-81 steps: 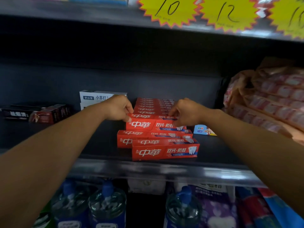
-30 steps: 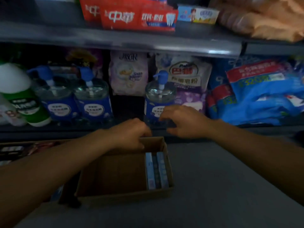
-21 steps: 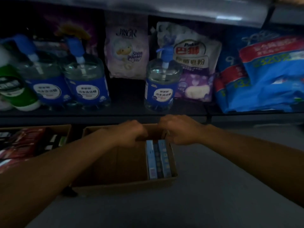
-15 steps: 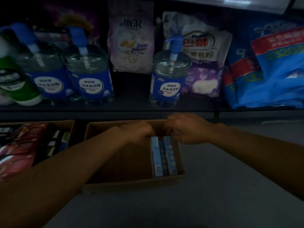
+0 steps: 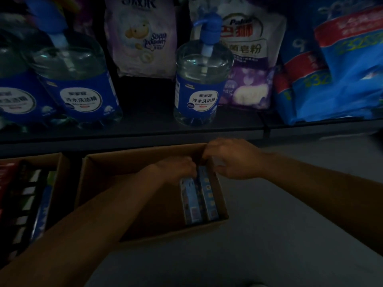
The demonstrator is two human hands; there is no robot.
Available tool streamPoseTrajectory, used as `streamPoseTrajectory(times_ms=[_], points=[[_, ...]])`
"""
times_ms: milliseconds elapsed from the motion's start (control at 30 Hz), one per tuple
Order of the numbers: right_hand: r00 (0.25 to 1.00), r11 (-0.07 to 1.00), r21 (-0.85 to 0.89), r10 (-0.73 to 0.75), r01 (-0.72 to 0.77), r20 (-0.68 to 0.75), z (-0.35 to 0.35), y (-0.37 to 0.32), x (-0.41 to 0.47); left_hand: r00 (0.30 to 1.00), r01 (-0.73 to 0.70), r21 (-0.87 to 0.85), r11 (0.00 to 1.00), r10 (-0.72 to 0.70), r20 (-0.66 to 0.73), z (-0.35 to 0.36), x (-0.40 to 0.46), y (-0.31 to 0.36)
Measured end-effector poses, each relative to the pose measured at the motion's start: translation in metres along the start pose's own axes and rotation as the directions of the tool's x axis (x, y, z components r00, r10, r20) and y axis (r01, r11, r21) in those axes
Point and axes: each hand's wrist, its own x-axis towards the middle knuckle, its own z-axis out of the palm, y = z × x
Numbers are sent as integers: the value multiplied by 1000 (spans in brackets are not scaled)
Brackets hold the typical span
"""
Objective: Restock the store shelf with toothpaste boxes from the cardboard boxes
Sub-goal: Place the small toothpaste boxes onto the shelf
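Not much to report on my end, honestly. Both my arms are bare the whole way up as far as the head view goes, no sleeves showing at either edge. My left hand (image 5: 176, 168) has nothing on it: no glove, no ring I can make out, no watch or band at the wrist. Same deal with my right hand (image 5: 232, 160), plain bare wrist and knuckles. Lighting is pretty dim, so nails and other fine detail are a blur.
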Motion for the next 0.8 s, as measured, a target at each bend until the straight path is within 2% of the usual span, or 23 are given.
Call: streamPoseTrajectory(times_ms=[200, 367, 533, 800], points=[[1000, 1000, 11, 8, -8, 7, 7, 7, 4, 995, 35, 65, 997, -41, 91, 11, 15, -1], [999, 1000, 16, -2, 2, -35, 1, 9, -1, 994, 105, -62, 993, -102, 38, -2, -2, -4], [994, 999, 3, -32, 33, -107, -30, 2, -10, 979, 203, -66, 977, -202, 19, -46, -40, -1], [962, 994, -93, -82, 60, -260, -134, -19, -28, 945, 323, -23, 946, -324, -39, -153, -122, 16]])
